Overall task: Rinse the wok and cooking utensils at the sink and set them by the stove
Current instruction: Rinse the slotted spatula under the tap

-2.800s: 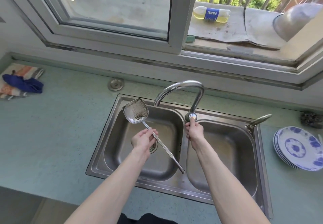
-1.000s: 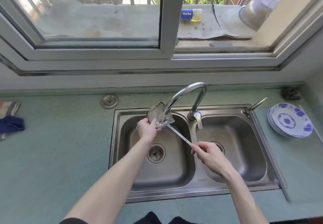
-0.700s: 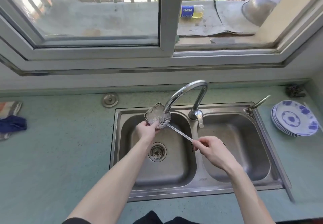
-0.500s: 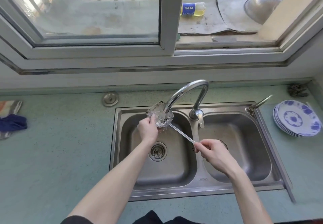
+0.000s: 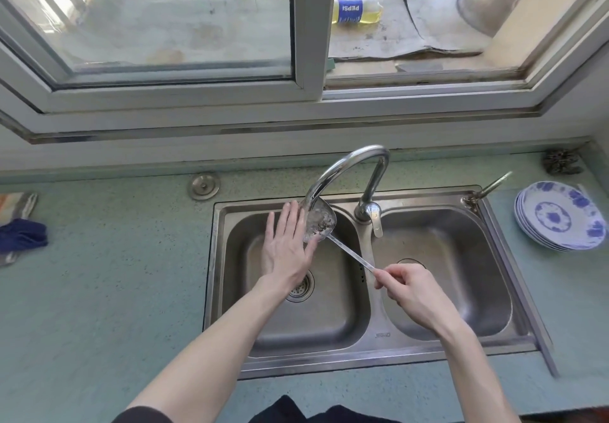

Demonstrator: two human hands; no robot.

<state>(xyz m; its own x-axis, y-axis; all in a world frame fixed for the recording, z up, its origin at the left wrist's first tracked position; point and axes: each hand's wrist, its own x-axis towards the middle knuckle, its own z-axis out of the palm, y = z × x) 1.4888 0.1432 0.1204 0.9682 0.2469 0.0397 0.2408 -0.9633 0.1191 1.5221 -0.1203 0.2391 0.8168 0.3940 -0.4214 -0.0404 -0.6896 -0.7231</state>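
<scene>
Right hand (image 5: pixel 412 290) pinches spatula (image 5: pixel 321 221) handle end over sink (image 5: pixel 362 361) divider. Blade up-left of grip, under faucet (image 5: pixel 349 162) spout, above left basin. Left hand (image 5: pixel 286 248) flat, fingers straight, against blade's left face. Basin walls close on all sides; right basin open below grip.

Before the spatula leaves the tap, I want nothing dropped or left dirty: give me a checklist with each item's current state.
1. Right hand grips the thin metal handle: ok.
2. Steel spatula blade sits under the curved chrome faucet spout: ok.
3. Left hand, fingers straight, touches the blade: ok.
4. Blade free of residue: not ok, dark specks remain.
5. Spatula over the left basin of the steel double sink: ok.
6. Stove spot free: cannot tell, out of view.
</scene>
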